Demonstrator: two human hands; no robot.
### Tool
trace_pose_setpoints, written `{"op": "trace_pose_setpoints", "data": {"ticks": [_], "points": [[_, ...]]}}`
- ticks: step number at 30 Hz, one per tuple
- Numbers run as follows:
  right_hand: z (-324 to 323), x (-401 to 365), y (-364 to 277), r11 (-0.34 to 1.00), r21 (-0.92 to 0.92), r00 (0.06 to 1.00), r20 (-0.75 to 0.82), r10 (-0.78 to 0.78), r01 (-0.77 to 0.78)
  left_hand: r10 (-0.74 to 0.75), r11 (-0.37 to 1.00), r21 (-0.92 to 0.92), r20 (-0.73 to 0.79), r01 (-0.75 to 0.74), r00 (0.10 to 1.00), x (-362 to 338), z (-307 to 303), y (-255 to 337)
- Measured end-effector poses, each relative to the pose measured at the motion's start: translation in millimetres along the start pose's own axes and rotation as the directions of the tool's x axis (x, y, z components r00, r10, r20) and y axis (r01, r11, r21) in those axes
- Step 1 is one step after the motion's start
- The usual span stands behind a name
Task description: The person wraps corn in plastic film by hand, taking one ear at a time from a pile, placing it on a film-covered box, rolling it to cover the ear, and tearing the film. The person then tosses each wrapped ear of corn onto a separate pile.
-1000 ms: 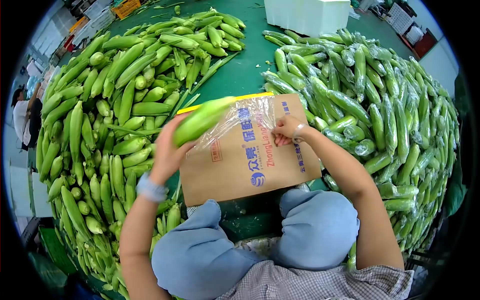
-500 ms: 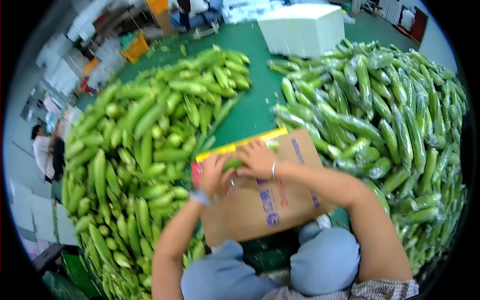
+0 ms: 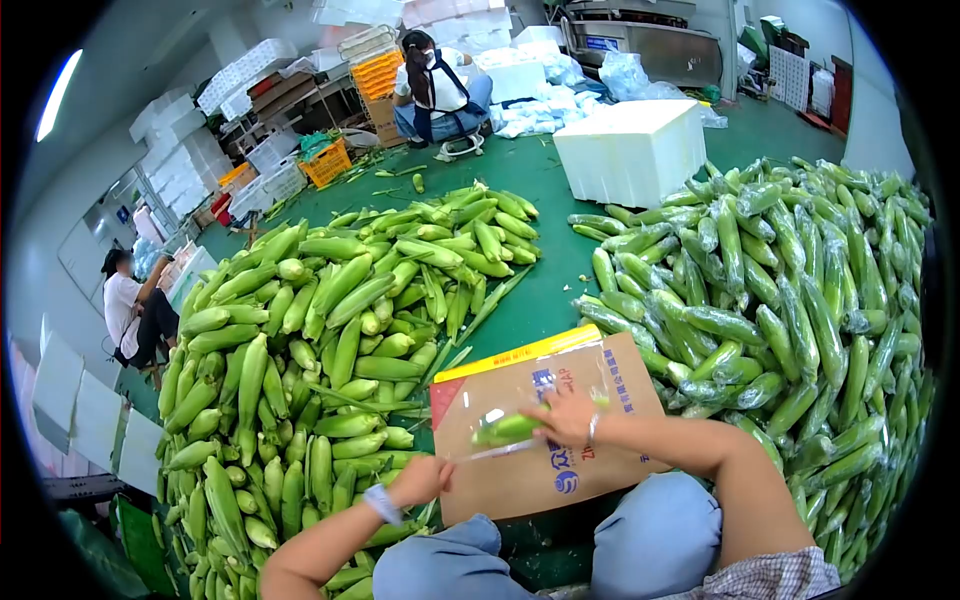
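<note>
A green ear of corn in its husk (image 3: 505, 430) lies on the flat brown cardboard box (image 3: 510, 490) in front of my knees. My right hand (image 3: 568, 416) is closed around the right part of the ear and hides it. Lower left, my left hand (image 3: 420, 480) is closed at the box's edge on clear plastic film (image 3: 495, 453), which stretches as a shiny strip toward the ear. Husked ears of corn (image 3: 340, 290) are heaped to the left. On the right is a pile of film-wrapped ears (image 3: 740, 290).
A white foam box (image 3: 630, 155) stands beyond the wrapped pile. One person (image 3: 440, 90) sits at the back; another person (image 3: 130, 310) sits at far left. Orange crates (image 3: 325, 162) and stacked foam boxes line the back left. Loose husk leaves lie on the green floor (image 3: 500, 310).
My left hand has moved from the ear down and left, drawing film out. My right hand has shifted right and remains on the ear. The view has tilted upward.
</note>
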State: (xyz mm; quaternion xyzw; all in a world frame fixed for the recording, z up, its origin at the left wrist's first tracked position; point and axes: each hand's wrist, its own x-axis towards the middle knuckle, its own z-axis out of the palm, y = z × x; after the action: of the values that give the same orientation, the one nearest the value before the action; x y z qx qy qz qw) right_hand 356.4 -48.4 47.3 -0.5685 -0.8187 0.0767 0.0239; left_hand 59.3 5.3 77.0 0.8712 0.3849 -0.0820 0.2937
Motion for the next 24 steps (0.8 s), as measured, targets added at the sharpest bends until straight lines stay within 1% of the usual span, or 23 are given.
{"op": "trace_pose_setpoints", "data": {"ticks": [1, 2, 4, 5, 6, 7, 8, 9, 10, 11, 12, 13, 14, 15, 16, 17, 18, 19, 20, 21, 22, 23, 24], "points": [[-0.2, -14.5, -14.6, 0.999, 0.044, 0.997, 0.075, 0.003, -0.006, 0.039, 0.897, -0.443, 0.073, -0.003, 0.997, -13.1, -1.4, -1.9], [-6.9, -32.4, -31.6, 0.993, 0.121, 0.989, 0.145, -0.028, 0.01, 0.045, 0.894, -0.448, 0.066, -0.011, 0.997, -18.9, 1.0, 4.0], [-18.4, -58.5, -60.0, 0.963, 0.265, 0.959, 0.26, -0.116, 0.045, 0.33, 0.79, -0.562, 0.053, -0.245, 0.943, -26.0, 10.6, 19.2], [-19.0, -65.2, -66.8, 0.943, 0.326, 0.938, 0.304, -0.168, 0.063, 0.34, 0.721, -0.678, 0.172, -0.14, 0.924, -20.8, 19.9, 33.3], [-4.9, -63.6, -64.6, 0.918, 0.393, 0.931, 0.315, -0.184, 0.049, 0.294, 0.692, -0.721, 0.265, -0.013, 0.918, -9.1, 30.0, 48.7], [7.3, -57.1, -58.2, 0.922, 0.385, 0.93, 0.32, -0.18, 0.046, 0.255, 0.657, -0.746, 0.36, 0.112, 0.897, 3.2, 37.9, 60.9], [18.8, -47.7, -49.8, 0.956, 0.257, 0.978, 0.115, -0.174, 0.14, 0.264, 0.656, -0.748, 0.354, 0.102, 0.897, 20.4, 48.0, 59.5], [28.5, -37.2, -41.3, 0.973, 0.109, 0.977, -0.096, -0.193, 0.203, 0.295, 0.9, -0.391, 0.218, -0.193, 0.931, 42.7, 60.6, 51.0], [30.6, -21.0, -31.0, 0.991, 0.022, 0.986, -0.105, -0.127, 0.13, 0.381, 0.916, 0.093, 0.101, -0.39, 0.919, 56.7, 68.1, 49.9], [27.1, -1.4, -19.2, 0.996, -0.065, 0.991, -0.12, -0.063, 0.055, 0.388, 0.913, 0.094, 0.1, -0.397, 0.916, 55.0, 60.6, 68.0], [23.2, 18.8, -10.8, 0.996, -0.077, 0.987, -0.159, 0.037, -0.05, 0.396, 0.845, 0.427, -0.092, -0.323, 0.914, 47.4, 44.1, 95.1], [18.7, 36.7, -0.3, 0.985, -0.082, 0.971, -0.201, 0.133, -0.152, 0.445, 0.704, 0.695, -0.267, -0.149, 0.855, 45.6, 36.3, 112.9], [15.8, 52.3, 15.8, 0.991, -0.069, 0.976, -0.192, 0.103, -0.118, 0.435, 0.763, 0.602, -0.213, -0.233, 0.875, 52.6, 42.0, 117.1], [8.2, 67.7, 28.8, 0.995, -0.054, 0.98, -0.188, 0.07, -0.081, 0.433, 0.758, 0.612, -0.215, -0.225, 0.875, 56.4, 44.2, 122.5], [-11.4, 77.7, 32.3, 0.996, -0.052, 0.977, -0.202, 0.064, -0.076, 0.438, 0.752, 0.637, -0.294, -0.167, 0.849, 59.3, 45.5, 127.8], [-29.9, 85.7, 33.6, 0.958, 0.11, 0.961, -0.06, 0.271, -0.263, 0.444, 0.748, 0.655, -0.37, -0.11, 0.816, 62.2, 47.5, 131.7], [-41.7, 90.9, 34.7, 0.858, 0.238, 0.891, 0.113, 0.44, -0.454, 0.448, 0.733, 0.678, -0.428, -0.049, 0.785, 83.0, 53.7, 121.4], [-39.4, 97.7, 43.6, 0.86, 0.241, 0.893, 0.106, 0.438, -0.45, 0.449, 0.729, 0.683, -0.428, -0.045, 0.784, 101.9, 47.8, 113.5], [-31.8, 106.2, 55.5, 0.9, 0.143, 0.905, 0.185, 0.384, -0.411, 0.314, 0.832, 0.551, -0.378, -0.06, 0.871, 120.4, 36.0, 108.5], [-27.4, 111.7, 61.3, 0.931, 0.051, 0.904, 0.266, 0.336, -0.361, 0.182, 0.912, 0.407, -0.293, -0.05, 0.939, 135.5, 28.4, 101.3], [-33.4, 111.2, 56.3, 0.895, 0.097, 0.853, 0.363, 0.375, -0.435, 0.183, 0.908, 0.417, -0.288, -0.049, 0.94, 150.3, 26.0, 89.0], [-29.9, 109.8, 57.0, 0.895, 0.1, 0.855, 0.357, 0.376, -0.435, 0.214, 0.927, 0.355, -0.24, -0.12, 0.947, 165.1, 22.5, 76.7], [-22.5, 106.8, 58.1, 0.896, 0.105, 0.87, 0.312, 0.382, -0.431, 0.25, 0.939, 0.288, -0.199, -0.187, 0.948, 172.9, 17.8, 71.2]]}}
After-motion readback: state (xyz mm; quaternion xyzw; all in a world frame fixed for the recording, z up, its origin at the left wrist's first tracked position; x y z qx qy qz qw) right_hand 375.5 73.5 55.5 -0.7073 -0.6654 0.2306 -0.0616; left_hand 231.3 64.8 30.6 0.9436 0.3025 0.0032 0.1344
